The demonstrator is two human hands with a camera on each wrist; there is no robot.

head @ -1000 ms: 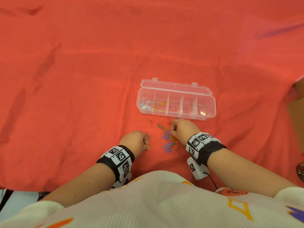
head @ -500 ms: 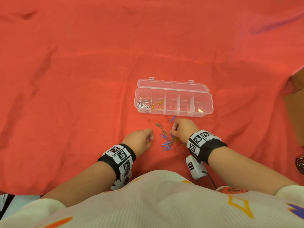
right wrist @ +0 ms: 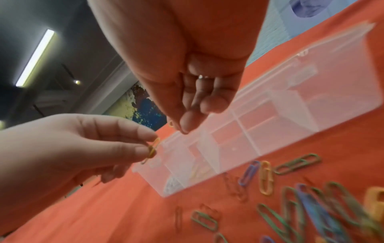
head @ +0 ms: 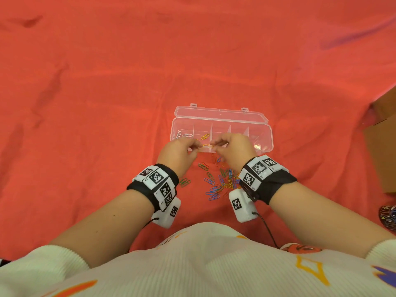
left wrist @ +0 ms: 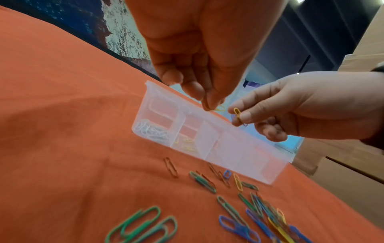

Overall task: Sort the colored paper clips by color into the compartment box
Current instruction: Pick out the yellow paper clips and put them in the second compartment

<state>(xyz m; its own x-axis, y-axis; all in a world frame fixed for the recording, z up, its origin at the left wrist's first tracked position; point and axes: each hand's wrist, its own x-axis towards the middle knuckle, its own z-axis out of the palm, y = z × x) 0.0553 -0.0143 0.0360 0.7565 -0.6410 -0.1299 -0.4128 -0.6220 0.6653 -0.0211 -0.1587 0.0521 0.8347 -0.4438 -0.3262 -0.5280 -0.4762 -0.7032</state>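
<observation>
The clear compartment box [head: 270, 133] lies open on the red cloth, its lid folded back. Its leftmost compartment holds white clips [left wrist: 150, 129]; the one beside it holds yellow clips [head: 205, 136]. Both hands hover over the box's near edge above the yellow compartment. My left hand [head: 198, 146] pinches a yellow clip [right wrist: 153, 148] between thumb and forefinger. My right hand [head: 214, 145] pinches another yellow clip [left wrist: 236, 113]. A loose pile of green, blue, yellow and red clips [head: 220, 181] lies on the cloth between my wrists.
A pair of green clips [head: 185, 182] lies apart, left of the pile. A brown cardboard box [head: 383, 146] stands at the right edge, with a dark patterned object [head: 389, 215] below it. Wrinkled red cloth [head: 107, 93] covers the table.
Both hands have risen from the clip pile and moved forward over the box's near edge, each carrying a yellow clip. The box has not moved.
</observation>
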